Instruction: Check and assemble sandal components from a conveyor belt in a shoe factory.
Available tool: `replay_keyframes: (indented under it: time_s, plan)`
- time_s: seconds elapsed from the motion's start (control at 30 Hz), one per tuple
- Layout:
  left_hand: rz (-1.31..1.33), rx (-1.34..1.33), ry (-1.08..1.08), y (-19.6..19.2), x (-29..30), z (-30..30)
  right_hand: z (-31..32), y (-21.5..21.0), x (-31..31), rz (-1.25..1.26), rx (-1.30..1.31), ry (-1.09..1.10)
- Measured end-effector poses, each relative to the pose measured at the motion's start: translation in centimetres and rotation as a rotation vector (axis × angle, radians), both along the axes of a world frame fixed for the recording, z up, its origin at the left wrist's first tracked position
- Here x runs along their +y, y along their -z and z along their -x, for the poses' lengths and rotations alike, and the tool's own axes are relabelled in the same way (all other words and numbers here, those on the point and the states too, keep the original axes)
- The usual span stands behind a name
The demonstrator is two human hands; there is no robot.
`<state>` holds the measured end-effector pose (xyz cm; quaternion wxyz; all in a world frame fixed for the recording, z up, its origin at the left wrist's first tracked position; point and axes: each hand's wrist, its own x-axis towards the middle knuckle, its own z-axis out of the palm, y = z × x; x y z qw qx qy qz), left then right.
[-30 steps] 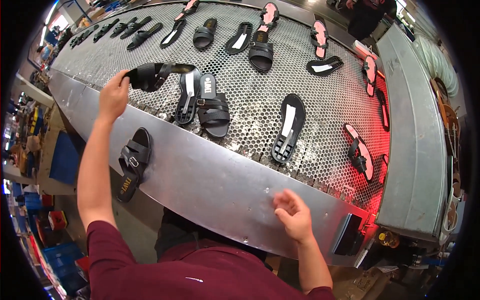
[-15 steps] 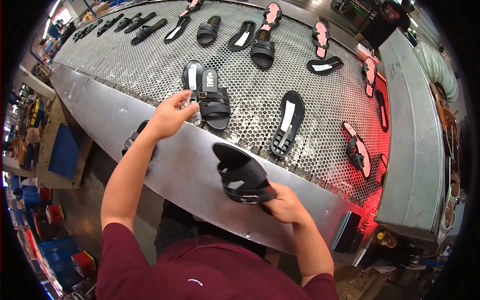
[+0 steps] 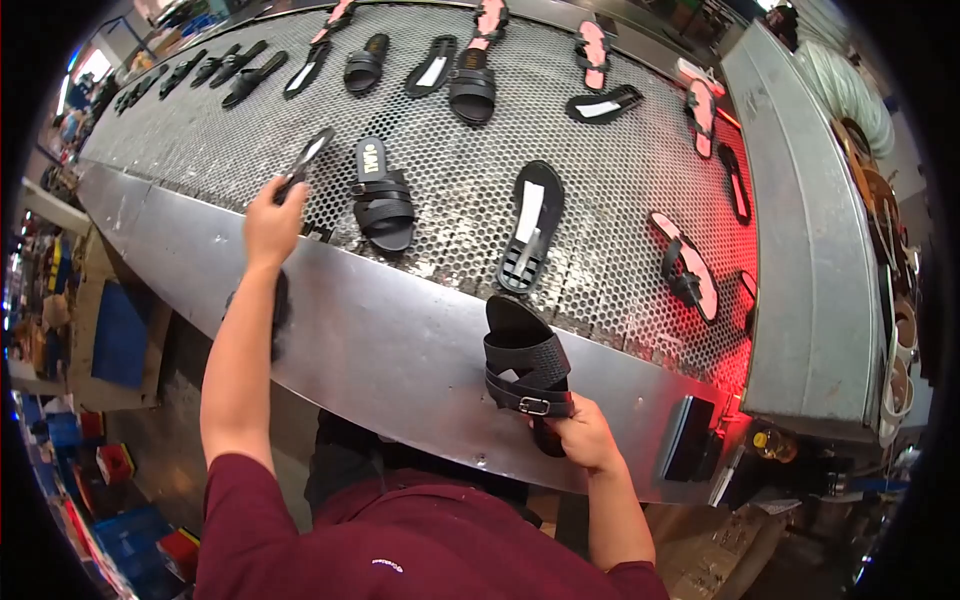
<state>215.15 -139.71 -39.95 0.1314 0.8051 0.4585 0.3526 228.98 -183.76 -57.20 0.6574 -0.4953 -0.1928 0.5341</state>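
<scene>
My left hand (image 3: 272, 222) is closed round the near end of a black shoe sole (image 3: 308, 160), tilted up over the mesh, with a white patch on its face. Right of it lies a black sandal (image 3: 383, 205) with crossed straps. Above the metal ledge, my right hand (image 3: 583, 438) grips a black sandal upper (image 3: 528, 355) with wide straps and a silver buckle (image 3: 535, 405). Just beyond it, another sole (image 3: 531, 225) with a white strip rests on the mesh. My left forearm partly hides a dark sandal (image 3: 281, 310) on the ledge.
The mesh conveyor (image 3: 440, 165) carries several black soles and sandals, some over pink insoles. A metal ledge (image 3: 375, 325) runs along its near side. At right stands a grey metal housing (image 3: 815, 270) with red light beside it. A bottle (image 3: 775, 445) stands below.
My left hand has picked up the sole beside the sandal and moved left with it. My right hand has shifted slightly right and down, the upper turning more upright. The view has shifted too.
</scene>
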Motion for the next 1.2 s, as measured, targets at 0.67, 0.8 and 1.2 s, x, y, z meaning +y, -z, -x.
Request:
replay_keyframes:
  time_s: [0.67,0.8,1.2]
  plan:
    - [0.042,0.472,0.813,11.8,-30.5,2.5,-2.3,3.2,-5.3,-0.09,0.134,0.367]
    - [-0.239,0.36,0.567,13.5,-24.2,-5.2,-1.7,3.3,-6.1,-0.041,0.117,0.393]
    - [0.826,-0.259,0.622,13.4,-21.7,-9.1,0.5,2.2,-6.2,-0.02,0.287,0.331]
